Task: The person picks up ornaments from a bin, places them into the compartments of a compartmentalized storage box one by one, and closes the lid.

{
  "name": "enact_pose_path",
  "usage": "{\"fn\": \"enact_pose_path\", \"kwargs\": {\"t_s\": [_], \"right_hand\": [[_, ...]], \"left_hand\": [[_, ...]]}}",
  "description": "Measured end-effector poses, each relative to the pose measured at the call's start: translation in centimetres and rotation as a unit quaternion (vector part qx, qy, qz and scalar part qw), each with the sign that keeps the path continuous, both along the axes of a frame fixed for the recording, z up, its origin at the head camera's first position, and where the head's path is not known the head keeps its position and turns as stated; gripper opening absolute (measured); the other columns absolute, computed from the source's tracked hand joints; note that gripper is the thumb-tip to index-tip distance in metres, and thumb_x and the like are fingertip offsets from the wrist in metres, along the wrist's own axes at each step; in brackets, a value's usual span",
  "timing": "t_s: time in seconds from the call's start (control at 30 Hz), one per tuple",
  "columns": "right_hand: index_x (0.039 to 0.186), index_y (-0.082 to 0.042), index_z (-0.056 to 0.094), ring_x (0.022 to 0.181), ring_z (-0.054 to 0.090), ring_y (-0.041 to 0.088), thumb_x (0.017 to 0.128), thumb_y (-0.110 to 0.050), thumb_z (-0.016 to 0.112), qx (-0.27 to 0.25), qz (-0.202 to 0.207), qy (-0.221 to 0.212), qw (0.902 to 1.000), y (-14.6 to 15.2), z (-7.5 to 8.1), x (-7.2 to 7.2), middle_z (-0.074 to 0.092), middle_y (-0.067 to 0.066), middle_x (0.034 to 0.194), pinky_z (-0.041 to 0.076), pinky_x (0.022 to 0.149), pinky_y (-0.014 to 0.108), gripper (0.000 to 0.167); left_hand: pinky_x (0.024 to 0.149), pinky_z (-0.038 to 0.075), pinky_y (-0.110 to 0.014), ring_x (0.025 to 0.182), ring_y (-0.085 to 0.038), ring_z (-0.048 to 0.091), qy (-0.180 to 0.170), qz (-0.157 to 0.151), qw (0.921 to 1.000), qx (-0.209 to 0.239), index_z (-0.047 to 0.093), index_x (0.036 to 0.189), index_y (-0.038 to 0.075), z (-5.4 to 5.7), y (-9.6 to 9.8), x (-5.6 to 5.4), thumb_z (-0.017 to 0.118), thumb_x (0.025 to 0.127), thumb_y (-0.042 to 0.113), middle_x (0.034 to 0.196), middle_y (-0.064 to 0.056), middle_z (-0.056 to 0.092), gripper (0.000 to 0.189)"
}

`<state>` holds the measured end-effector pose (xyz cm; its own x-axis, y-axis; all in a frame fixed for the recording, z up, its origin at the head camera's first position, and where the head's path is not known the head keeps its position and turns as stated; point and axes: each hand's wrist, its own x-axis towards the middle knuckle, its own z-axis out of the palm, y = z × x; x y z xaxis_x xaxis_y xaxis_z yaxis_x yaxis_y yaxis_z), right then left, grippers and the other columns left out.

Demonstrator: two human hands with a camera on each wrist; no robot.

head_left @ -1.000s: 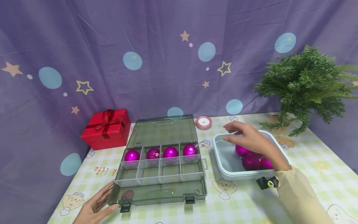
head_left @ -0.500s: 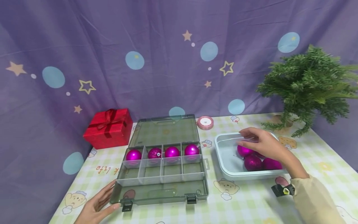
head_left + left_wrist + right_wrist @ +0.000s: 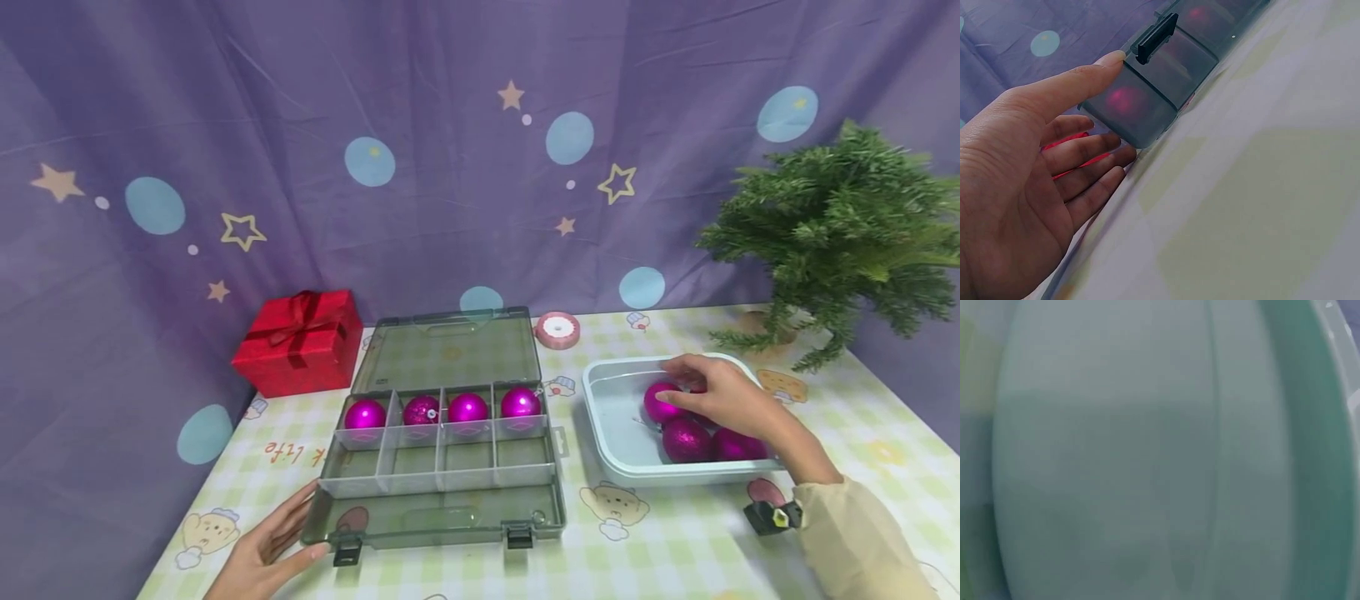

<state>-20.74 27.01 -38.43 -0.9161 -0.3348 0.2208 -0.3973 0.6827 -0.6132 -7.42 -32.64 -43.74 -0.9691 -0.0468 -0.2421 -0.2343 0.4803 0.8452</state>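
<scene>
A translucent grey organizer box (image 3: 442, 537) lies with its lid folded back, a magenta Christmas ball (image 3: 365, 415) in each of the compartments in its far row. My left hand (image 3: 262, 546) rests at its near left corner, the thumb by a black latch (image 3: 1157, 39) and the relaxed fingers along the side. Inside a pale blue plastic tub (image 3: 600, 417) lie several more magenta balls (image 3: 686, 440). My right hand (image 3: 723, 396) reaches over them from the right, thumb tip overlapping the leftmost ball (image 3: 660, 408) and fingers spread beyond it. The right wrist view shows only the tub wall (image 3: 1135, 475), close and blurred.
Behind the organizer on the left stands a red gift box (image 3: 300, 346) with a bow. A pink ribbon spool (image 3: 558, 331) lies beyond the organizer's right side. The small artificial Christmas tree (image 3: 832, 242) leans at the back right. A purple curtain (image 3: 420, 225) hangs behind the table.
My right hand has moved rightward and down into the tub, closer to the balls. The left hand stays at the organizer's corner. The whole head view has shifted slightly.
</scene>
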Motion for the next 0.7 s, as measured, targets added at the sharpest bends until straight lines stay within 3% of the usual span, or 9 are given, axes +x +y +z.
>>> {"fn": "enact_pose_path", "kwargs": {"t_s": [0.33,0.7], "right_hand": [[0.123,0.007,0.068,0.103,0.071,0.035,0.093,-0.018,0.081,0.004,0.007,0.004,1.0000,0.39,-0.58,-0.22,0.074,0.017,0.112,0.059,0.087,0.047,0.041],[0.118,0.003,0.071,0.101,0.071,0.035,0.087,-0.025,0.087,0.052,0.008,0.029,0.9982,0.19,-0.78,-0.40,0.076,0.012,0.106,0.056,0.089,0.055,0.045]], "left_hand": [[0.109,0.047,-0.048,0.143,-0.043,0.042,0.005,0.001,1.0000,-0.007,0.034,0.162,0.007,0.05,0.14,0.09,0.075,0.097,0.035,0.159,-0.022,0.040,0.082],[0.109,0.046,-0.049,0.143,-0.043,0.042,0.005,-0.001,0.9999,-0.012,0.033,0.162,0.006,0.04,0.08,0.12,0.074,0.098,0.033,0.159,-0.023,0.040,0.081]]}}
